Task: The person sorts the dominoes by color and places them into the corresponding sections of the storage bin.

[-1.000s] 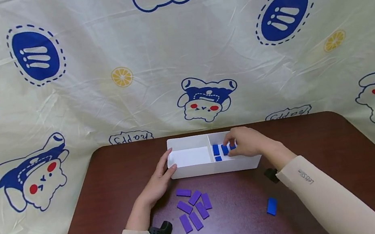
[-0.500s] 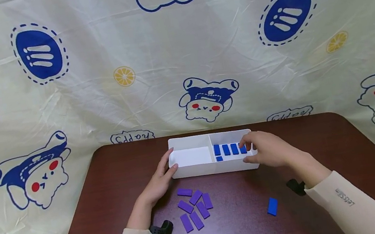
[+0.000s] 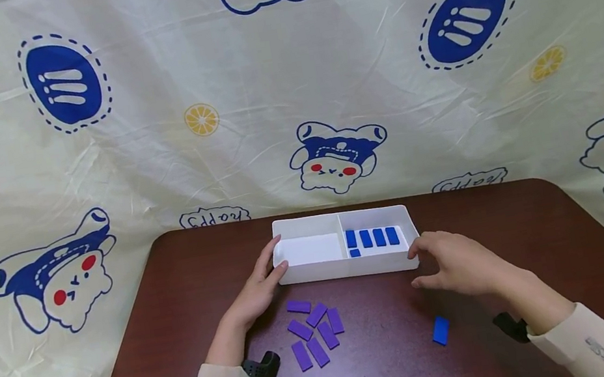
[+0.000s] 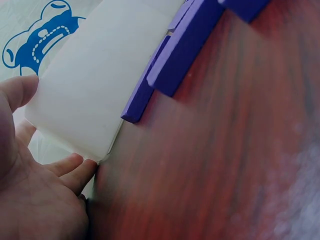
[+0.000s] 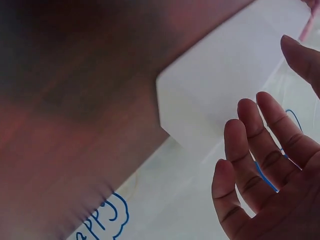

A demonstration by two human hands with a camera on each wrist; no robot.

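Observation:
A long white box (image 3: pixel 350 266) with a divider lies toward the table's far edge. My left hand (image 3: pixel 256 294) touches its left end, fingers fairly straight; the left wrist view shows the fingertips at the wall's edge. My right hand (image 3: pixel 462 262) is by the box's front right corner, fingers apart and holding nothing, as the right wrist view confirms. Several blue blocks (image 3: pixel 379 237) stand in a row in the right compartment, with a smaller-looking blue piece (image 3: pixel 355 252) in front. Another blue block (image 3: pixel 440 330) lies on the table, nearer than the right hand.
Several purple blocks (image 3: pixel 316 349) lie scattered on the brown table (image 3: pixel 389 366) in front of the box, right of the left forearm. The left compartment (image 3: pixel 312 249) shows a bare white floor. A printed curtain (image 3: pixel 286 85) hangs behind the table.
My right hand has drawn back from inside the right compartment, moving right and toward me, uncovering the row of blue blocks. My left hand has stayed at the box's left end.

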